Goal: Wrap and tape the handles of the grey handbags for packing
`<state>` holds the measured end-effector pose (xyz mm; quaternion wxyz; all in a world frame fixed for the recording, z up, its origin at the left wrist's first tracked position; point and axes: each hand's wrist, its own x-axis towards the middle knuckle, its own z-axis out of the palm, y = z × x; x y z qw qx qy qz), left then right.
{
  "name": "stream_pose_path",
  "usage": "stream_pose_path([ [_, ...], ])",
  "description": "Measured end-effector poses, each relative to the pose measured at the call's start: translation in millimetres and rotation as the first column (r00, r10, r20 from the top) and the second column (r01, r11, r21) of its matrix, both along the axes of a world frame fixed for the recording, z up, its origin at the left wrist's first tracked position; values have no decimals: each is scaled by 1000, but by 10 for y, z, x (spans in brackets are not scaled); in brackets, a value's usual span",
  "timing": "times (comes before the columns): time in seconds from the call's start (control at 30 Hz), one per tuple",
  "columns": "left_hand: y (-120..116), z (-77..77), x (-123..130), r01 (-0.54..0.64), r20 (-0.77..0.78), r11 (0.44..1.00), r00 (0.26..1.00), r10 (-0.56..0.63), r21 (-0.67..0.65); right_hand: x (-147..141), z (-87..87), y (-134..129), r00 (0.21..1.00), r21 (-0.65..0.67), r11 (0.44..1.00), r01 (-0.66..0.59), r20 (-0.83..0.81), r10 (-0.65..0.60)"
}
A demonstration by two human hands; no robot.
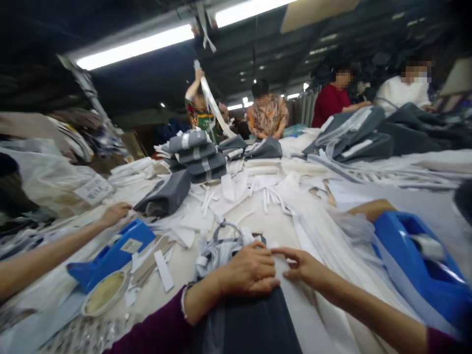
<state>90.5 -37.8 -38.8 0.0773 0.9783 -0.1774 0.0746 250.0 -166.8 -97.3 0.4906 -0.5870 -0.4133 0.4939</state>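
A dark grey fabric bundle (258,322) lies in front of me at the bottom centre, with pale translucent strips and a loop of cord (224,231) at its far left end. My left hand (249,270) is closed over the top of the bundle, its fingers bent and pressed together on the fabric. Just to the right, my right hand (295,265) is held at the bundle's edge, thumb and fingers apart, with nothing visible between them. Its fingertips come close to my left hand.
Blue tape dispensers stand at left (110,255) and right (420,260). Another person's arm (66,246) reaches in from the left. Folded grey bundles (199,155), white scraps and a tape roll (105,293) cover the table. Several people work at the far side.
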Motion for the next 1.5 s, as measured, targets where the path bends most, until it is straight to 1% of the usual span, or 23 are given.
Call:
stream_pose_path([
  [0.07, 15, 45, 9, -7, -6, 999, 1000, 7, -40, -50, 112, -28, 996, -3, 996, 87, -5, -87],
  [0.13, 35, 57, 30, 3, -19, 998, 1000, -5, -69, -83, 235, -71, 986, -49, 986, 160, -34, -161],
  [0.2, 45, 55, 43, 8, -30, 997, 1000, -11, -77, -105, 346, -140, 981, -96, 980, 177, -62, -183],
  [0.27, 44, 59, 43, 9, -31, 997, 999, -11, -71, -122, 414, -233, 985, -92, 985, 144, -82, -151],
  [0.33, 38, 69, 40, 8, -27, 998, 1000, -9, -59, -140, 418, -337, 994, -38, 996, 81, -70, -84],
  [0.4, 32, 81, 42, 9, -23, 999, 1000, -10, -49, -166, 371, -431, 999, 0, 1000, 15, -43, -15],
  [0.43, 29, 86, 46, 8, -24, 999, 1000, -9, -47, -184, 340, -470, 1000, -1, 1000, -6, -26, 6],
  [0.5, 26, 91, 58, 7, -28, 999, 1000, -9, -51, -221, 292, -524, 1000, -27, 1000, 2, -12, -3],
  [0.57, 26, 92, 69, 6, -34, 998, 999, -8, -62, -243, 287, -540, 998, -42, 997, 58, -6, -58],
  [0.63, 29, 92, 73, 7, -37, 997, 999, -10, -76, -232, 326, -522, 990, -29, 990, 141, 12, -141],
  [0.7, 35, 92, 70, 9, -40, 996, 999, -13, -91, -191, 380, -485, 968, 19, 969, 247, 44, -248],
  [0.77, 42, 91, 63, 7, -40, 994, 999, -11, -106, -150, 416, -446, 934, 95, 936, 338, 86, -346],
  [0.83, 49, 92, 56, 0, -37, 993, 999, -5, -118, -137, 417, -414, 918, 162, 920, 357, 120, -378],
  [0.87, 51, 94, 54, -2, -36, 993, 999, -2, -122, -146, 404, -399, 922, 183, 924, 337, 135, -363],
  [0.93, 50, 100, 52, -8, -37, 992, 999, 4, -126, -185, 359, -370, 943, 202, 945, 258, 158, -292],
  [1.03, 42, 108, 60, -18, -50, 990, 999, 11, -139, -232, 277, -315, 964, 197, 966, 167, 174, -202],
  [1.13, 40, 106, 80, -19, -66, 987, 998, 8, -162, -209, 221, -265, 970, 149, 977, 150, 171, -174],
  [1.27, 36, 109, 81, -25, -69, 985, 998, 14, -168, -182, 212, -263, 979, 60, 989, 133, 149, -141],
  [1.33, 25, 116, 64, -22, -64, 987, 998, 12, -158, -198, 211, -291, 988, 7, 994, 112, 110, -112],
  [1.4, 20, 116, 57, -1, -51, 990, 999, -6, -144, -183, 203, -317, 994, -44, 993, 108, 19, -108],
  [1.5, 32, 115, 76, 27, -30, 992, 999, -31, -124, -60, 253, -336, 974, -46, 984, 175, -139, -179],
])
